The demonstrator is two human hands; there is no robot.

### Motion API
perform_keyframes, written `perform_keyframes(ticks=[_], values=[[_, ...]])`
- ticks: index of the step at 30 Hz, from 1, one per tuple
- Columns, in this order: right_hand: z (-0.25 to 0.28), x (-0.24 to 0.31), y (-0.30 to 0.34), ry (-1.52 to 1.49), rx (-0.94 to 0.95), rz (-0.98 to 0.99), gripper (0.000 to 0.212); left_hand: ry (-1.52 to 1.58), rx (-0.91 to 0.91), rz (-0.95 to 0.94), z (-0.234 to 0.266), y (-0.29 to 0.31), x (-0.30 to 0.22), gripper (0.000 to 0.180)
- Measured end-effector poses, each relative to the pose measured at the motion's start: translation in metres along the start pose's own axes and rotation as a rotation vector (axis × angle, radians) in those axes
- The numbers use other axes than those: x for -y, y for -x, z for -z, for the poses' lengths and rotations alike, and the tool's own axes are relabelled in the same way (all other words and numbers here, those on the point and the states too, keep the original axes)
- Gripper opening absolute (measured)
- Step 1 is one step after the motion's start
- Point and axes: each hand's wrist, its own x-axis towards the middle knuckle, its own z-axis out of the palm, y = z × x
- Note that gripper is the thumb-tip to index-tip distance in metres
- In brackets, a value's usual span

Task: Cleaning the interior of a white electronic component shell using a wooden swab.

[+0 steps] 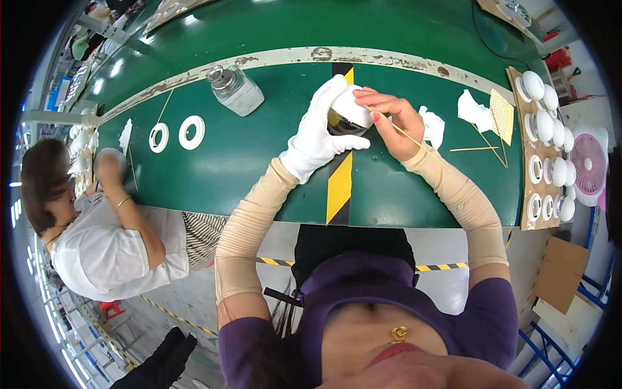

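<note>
Item: round white housing, dark glossy inside, held above the green bench at upper centre of the frame, over the yellow-and-black stripe.

Left hand: white-gloved, fingers curled round the housing from its left and underside, thumb across the lower edge; closed firmly on it. Forearm in a beige sleeve rises from lower left, elbow bent.

Right hand: bare, thumb and forefinger pinching a thin wooden stick; remaining fingers loosely folded. Forearm comes up from lower right.

Key relation: the housing lies just left of the right hand, touching or nearly touching its fingertips. The stick's long axis runs diagonally, its upper-left tip at the housing's rim, its tail trailing down-right past the wrist. The right hand is the working one; the left only steadies.

Nearby: glass jar upper left; two white rings beyond it; crumpled white cloths and spare sticks right; cardboard tray of white housings far right. A co-worker's hand works at far left.
</note>
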Motion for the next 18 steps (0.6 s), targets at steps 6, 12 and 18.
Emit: perform_keyframes(ticks=[6,12,18], values=[[-0.006,0.008,0.003,-0.002,-0.066,-0.139,0.016,-0.008,-0.093,0.055,0.004,0.007,-0.017,0.045],[-0.008,0.008,0.002,0.042,-0.074,-0.125,0.018,-0.384,-0.186,-0.227,0.001,0.005,-0.012,0.031],[-0.007,0.009,0.002,0.086,-0.074,-0.125,0.017,-0.593,-0.046,-0.219,0.005,-0.003,-0.03,0.026]])
